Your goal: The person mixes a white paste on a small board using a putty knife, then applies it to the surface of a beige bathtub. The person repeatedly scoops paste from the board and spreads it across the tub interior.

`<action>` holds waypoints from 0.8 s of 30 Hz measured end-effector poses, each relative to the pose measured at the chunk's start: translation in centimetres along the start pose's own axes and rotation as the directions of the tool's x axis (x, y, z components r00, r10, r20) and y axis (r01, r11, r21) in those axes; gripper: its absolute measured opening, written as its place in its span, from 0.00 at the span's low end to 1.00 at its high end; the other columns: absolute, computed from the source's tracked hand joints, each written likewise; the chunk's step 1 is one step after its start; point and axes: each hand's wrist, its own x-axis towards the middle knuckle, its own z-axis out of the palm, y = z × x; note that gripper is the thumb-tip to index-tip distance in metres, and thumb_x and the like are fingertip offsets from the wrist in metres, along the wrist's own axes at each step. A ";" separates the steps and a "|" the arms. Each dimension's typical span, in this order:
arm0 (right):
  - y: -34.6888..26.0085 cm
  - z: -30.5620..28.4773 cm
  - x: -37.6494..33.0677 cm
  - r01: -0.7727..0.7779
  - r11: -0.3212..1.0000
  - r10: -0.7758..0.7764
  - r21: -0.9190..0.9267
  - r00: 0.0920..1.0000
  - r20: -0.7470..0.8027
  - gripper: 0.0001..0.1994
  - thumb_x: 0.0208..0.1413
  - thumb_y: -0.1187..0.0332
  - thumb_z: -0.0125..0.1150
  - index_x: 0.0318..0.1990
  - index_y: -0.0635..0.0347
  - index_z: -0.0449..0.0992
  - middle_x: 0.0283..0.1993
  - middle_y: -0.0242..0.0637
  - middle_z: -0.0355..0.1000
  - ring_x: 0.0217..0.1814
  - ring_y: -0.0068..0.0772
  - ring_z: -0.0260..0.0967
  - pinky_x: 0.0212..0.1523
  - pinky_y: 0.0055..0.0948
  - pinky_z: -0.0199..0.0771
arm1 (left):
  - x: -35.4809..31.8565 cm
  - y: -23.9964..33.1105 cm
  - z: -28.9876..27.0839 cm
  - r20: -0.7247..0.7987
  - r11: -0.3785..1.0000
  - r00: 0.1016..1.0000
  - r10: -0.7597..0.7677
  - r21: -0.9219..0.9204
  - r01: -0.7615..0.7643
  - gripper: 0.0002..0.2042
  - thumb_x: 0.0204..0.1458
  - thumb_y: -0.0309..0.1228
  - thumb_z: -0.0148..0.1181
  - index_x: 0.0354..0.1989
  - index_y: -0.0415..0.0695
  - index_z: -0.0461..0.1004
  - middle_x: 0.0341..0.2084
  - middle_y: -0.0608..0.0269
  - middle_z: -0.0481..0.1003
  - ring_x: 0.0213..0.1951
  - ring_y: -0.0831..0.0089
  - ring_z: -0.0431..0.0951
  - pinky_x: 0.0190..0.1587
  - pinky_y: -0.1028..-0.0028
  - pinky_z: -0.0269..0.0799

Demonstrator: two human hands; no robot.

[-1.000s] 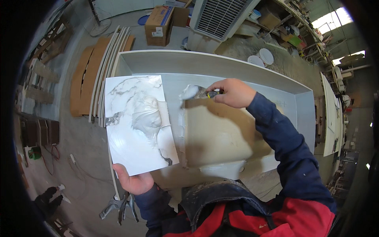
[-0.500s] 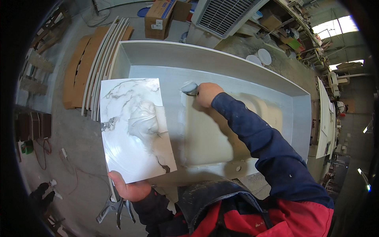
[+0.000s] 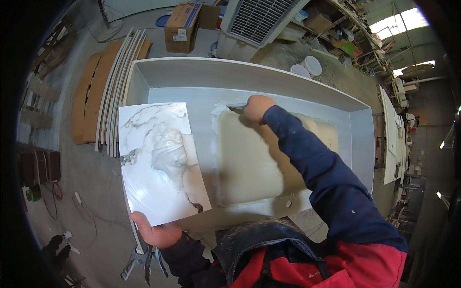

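Note:
My left hand (image 3: pixel 161 234) grips the near edge of a white marble-patterned board (image 3: pixel 139 185), thumb on top and fingers underneath. A lump of glossy white paste (image 3: pixel 170 156) sits on the board. In my right hand (image 3: pixel 259 108) is a putty knife (image 3: pixel 236 106), its handle hidden by my fist. The blade lies low at the far left corner of a beige basin (image 3: pixel 249 163), where white paste (image 3: pixel 218 111) is smeared along the rim. The basin is set in a long, grey, high-sided panel box (image 3: pixel 362 144).
Spring clamps (image 3: pixel 139 264) hang at the box's near left corner. Long white strips (image 3: pixel 113 96) and brown cardboard (image 3: pixel 86 103) lie left of it. Beyond the far wall stand a cardboard box (image 3: pixel 180 36), a grilled machine (image 3: pixel 259 24) and white buckets (image 3: pixel 312 66). Cables run over the left floor.
The putty knife has tilted flatter and moved slightly right along the basin's far edge. The paste lump on its blade no longer shows; a smear lies at the corner. The view has shifted a little.

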 end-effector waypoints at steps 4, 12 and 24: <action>-2.8 0.9 -1.4 0.021 0.990 -0.013 -0.140 0.999 0.052 0.15 0.48 0.65 0.58 0.39 0.66 0.84 0.43 0.53 0.80 0.47 0.53 0.78 0.50 0.42 0.77 | 0.2 0.2 -0.3 -0.026 1.000 1.000 -0.014 -0.020 0.014 0.33 0.69 0.49 0.42 0.69 0.30 0.56 0.65 0.47 0.65 0.64 0.55 0.67 0.67 0.56 0.61; -1.2 -2.1 -1.6 -0.072 0.987 0.052 0.142 0.989 0.139 0.13 0.54 0.68 0.55 0.41 0.61 0.84 0.27 0.45 0.77 0.21 0.35 0.74 0.23 0.36 0.76 | 0.8 0.0 0.1 0.023 1.000 1.000 -0.006 0.029 0.005 0.32 0.70 0.49 0.40 0.67 0.28 0.59 0.65 0.48 0.65 0.64 0.59 0.67 0.66 0.60 0.62; -1.8 -6.9 -18.7 0.746 0.604 -0.759 0.280 0.646 -0.083 0.21 0.52 0.74 0.67 0.56 0.60 0.78 0.47 0.41 0.81 0.45 0.34 0.78 0.53 0.30 0.75 | 1.8 2.2 0.5 0.135 0.983 0.983 -0.127 -0.115 0.142 0.31 0.69 0.48 0.43 0.69 0.32 0.59 0.66 0.50 0.65 0.66 0.56 0.66 0.69 0.57 0.57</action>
